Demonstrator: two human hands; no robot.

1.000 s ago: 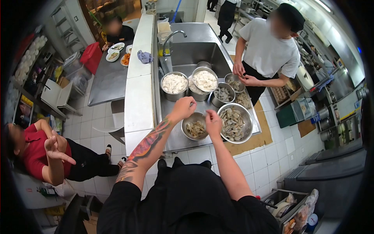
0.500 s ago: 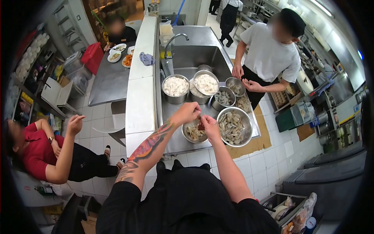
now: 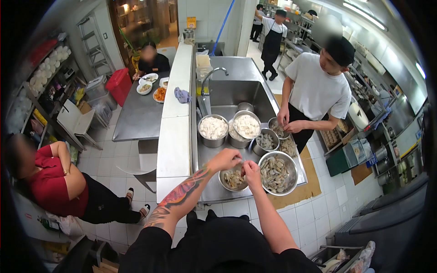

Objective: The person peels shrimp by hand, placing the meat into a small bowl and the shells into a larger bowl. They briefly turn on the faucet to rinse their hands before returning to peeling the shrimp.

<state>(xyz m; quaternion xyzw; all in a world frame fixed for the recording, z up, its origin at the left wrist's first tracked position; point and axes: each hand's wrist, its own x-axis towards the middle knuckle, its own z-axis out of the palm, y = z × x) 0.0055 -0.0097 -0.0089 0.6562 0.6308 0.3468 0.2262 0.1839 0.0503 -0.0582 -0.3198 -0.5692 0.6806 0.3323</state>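
My left hand (image 3: 226,159) is pinched over the steel bowl of shrimp shells and scraps (image 3: 233,180), at its left rim. Close beside it, my right hand (image 3: 251,173) is closed with its fingertips together above that bowl's right side. Whatever lies between the fingers is too small to make out. A larger steel bowl (image 3: 295,176) full of raw, unpeeled shrimp (image 3: 275,174) stands just right of my right hand. Behind are a pot of pale white food (image 3: 213,127), a second bowl of it (image 3: 246,125), and a pot of greyish peeled shrimp (image 3: 267,141).
A steel sink (image 3: 236,93) with a faucet (image 3: 221,70) lies beyond the pots. Along the left runs a white tiled ledge (image 3: 174,150) with a purple cloth (image 3: 182,95). A co-worker in a white shirt (image 3: 314,86) works at the right; a person in red (image 3: 61,182) stands left.
The camera view has tilted up, so the counter sits lower in it. My hands stay over the scrap bowl, slightly farther apart. The person in red has lowered a raised hand.
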